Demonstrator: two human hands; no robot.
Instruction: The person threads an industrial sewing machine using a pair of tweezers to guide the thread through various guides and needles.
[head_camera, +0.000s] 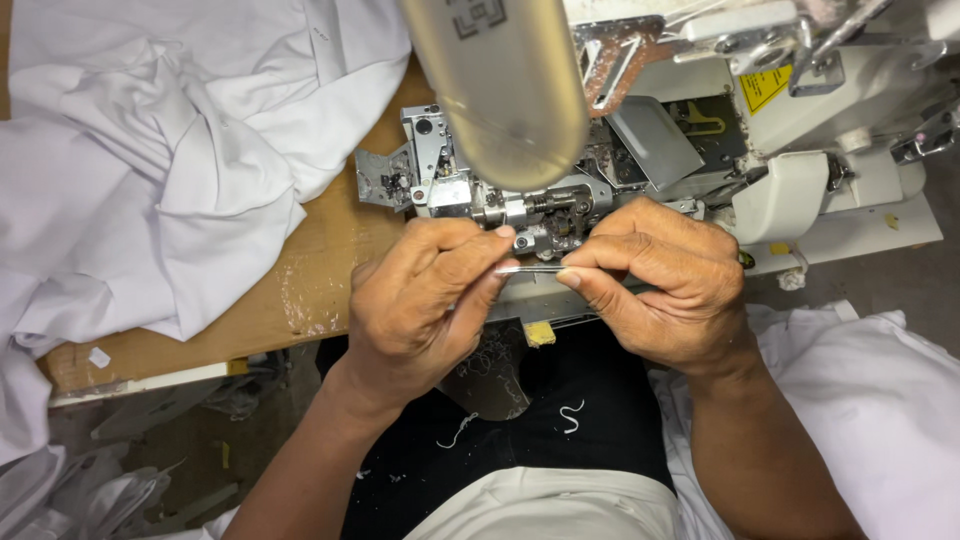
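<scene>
Thin silver metal tweezers sit pinched between my left hand and right hand, six o'clock of the grey sewing-machine mechanism, so I'd keep them steady.

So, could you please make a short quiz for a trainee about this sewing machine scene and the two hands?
1. True or false: both hands pinch one thin metal tool between their fingertips.
2. Where does the heap of white fabric lie?
A. on the wooden table, on the person's left
B. on top of the machine
C. across the dark lap
3. Fill in: the loose white thread scraps lie on the dark ____ below the hands.

Key:
1. True. They hold it just in front of the sewing machine mechanism.
2. A. It covers much of the wooden table.
3. Lap.
</scene>
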